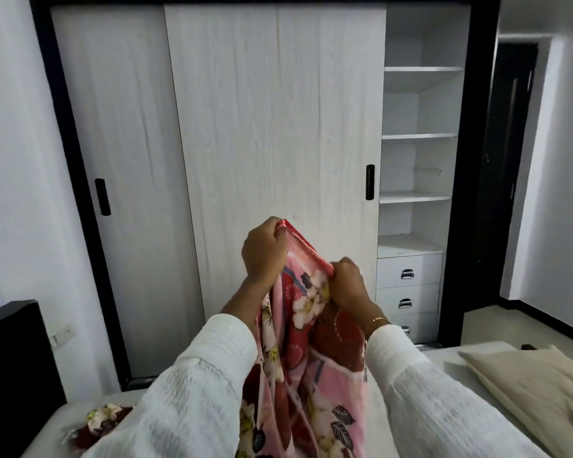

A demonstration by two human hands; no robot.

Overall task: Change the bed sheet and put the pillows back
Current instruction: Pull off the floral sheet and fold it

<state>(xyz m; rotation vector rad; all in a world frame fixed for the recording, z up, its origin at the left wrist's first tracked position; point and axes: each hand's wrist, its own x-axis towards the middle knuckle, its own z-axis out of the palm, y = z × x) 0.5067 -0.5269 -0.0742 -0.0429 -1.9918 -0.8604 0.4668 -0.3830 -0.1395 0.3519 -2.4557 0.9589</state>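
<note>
The pink floral sheet point(315, 342) is hanging up in front of the person, over the bare mattress point(450, 365). Left hand point(264, 251) and right hand point(349, 281) are both pinching its red hem, fingers curled tight on the fabric. A beige pillow point(540, 388) is lying off right, white wardrobe point(272, 110) standing behind.

sheet point(311, 375) lower part cut off by bottom edge, pillow point(540, 391) cropped at right, fingertips buried in fabric

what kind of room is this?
Most likely a home bedroom. A bed with a bare mattress and a beige pillow sits at the bottom, a sliding-door wardrobe with open shelves and drawers fills the wall, and both hands hold up a floral bed sheet.
</note>
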